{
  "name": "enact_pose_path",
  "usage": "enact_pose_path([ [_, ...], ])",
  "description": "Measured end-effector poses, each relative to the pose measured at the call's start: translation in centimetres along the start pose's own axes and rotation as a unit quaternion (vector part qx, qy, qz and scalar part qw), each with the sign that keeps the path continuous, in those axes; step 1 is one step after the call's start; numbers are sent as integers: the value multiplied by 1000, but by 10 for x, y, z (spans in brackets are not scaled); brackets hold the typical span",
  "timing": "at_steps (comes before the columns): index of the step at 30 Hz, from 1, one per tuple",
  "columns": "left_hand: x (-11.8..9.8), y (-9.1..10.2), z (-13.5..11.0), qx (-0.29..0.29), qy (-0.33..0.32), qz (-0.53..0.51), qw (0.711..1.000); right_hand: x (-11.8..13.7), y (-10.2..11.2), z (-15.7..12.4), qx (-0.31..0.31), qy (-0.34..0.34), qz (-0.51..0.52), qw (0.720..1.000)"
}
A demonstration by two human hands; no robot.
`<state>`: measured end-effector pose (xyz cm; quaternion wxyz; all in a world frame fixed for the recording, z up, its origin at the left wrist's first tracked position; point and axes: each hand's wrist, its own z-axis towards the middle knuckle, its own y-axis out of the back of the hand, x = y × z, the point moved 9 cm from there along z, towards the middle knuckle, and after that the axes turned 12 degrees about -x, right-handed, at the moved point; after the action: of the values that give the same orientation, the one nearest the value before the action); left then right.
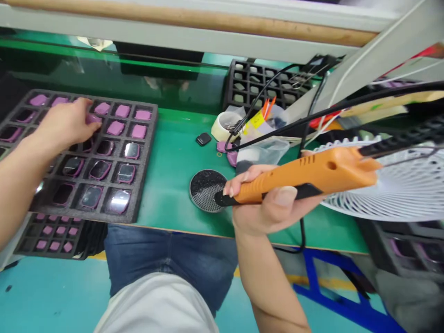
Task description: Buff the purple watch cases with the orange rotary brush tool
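Note:
My left hand (71, 121) reaches over a dark foam tray (148, 152), its thumb and fingers closed on a purple watch case (93, 119). Other purple watch cases (115, 127) sit in the tray's back pockets, while the front pockets hold watches with dark glass faces (92, 196). In my right hand (268, 210) lies an orange corded electric screwdriver (308, 169), the fingers wrapped round its grip. Its black front end points left, over the edge of a round, dark perforated dish (207, 190); the tip itself cannot be made out.
Behind the dish are a tape roll (224, 126), a small black square part (203, 138) and loose purple pieces (231, 158). A second compartment tray (239, 85) stands at the back. Black cables cross the right side, near a white fan grille (388, 185). Another tray (55, 236) sits below the bench.

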<state>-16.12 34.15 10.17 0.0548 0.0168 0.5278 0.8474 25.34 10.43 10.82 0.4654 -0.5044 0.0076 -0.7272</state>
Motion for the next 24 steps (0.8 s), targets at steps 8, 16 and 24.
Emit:
enact_pose_path([
  [8, -141, 92, -152, -39, -211, -204, 955, -4, 4, -6, 20, 23, -35, 999],
  [16, -230, 57, -254, 43, -256, -325, 909, -7, 5, -8, 42, 6, -21, 999],
  [24, -233, 50, -255, 10, -217, -381, 899, -7, 8, -3, -1, -24, 2, 1000],
])
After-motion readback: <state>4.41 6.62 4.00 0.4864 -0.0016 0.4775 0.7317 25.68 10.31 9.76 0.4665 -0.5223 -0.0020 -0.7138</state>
